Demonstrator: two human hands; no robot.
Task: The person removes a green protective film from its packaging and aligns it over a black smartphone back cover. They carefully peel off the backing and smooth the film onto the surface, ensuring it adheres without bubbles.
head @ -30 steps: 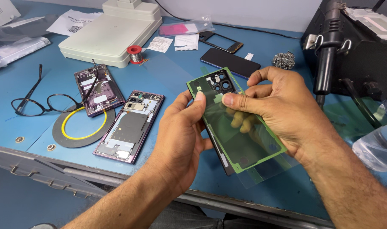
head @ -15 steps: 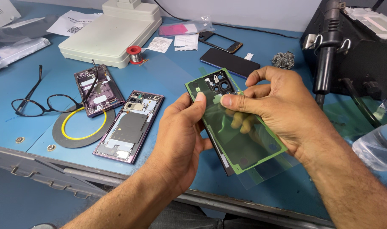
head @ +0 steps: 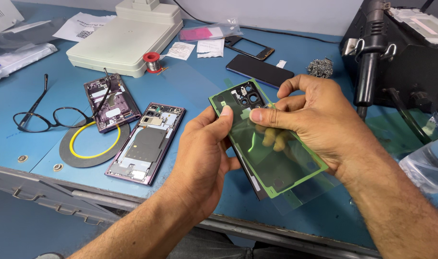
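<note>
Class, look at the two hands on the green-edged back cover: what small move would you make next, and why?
Probably peel a little further: the right hand pinches the clear film near the camera cutouts, while the left hand steadies the back cover with its thumb. The film appears still laid over most of the cover, so a slow pull toward the lower end seems sensible.

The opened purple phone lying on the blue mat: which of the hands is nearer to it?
Left. The left hand is just beside the opened purple phone; the right hand is farther away, across the green back cover.
</note>
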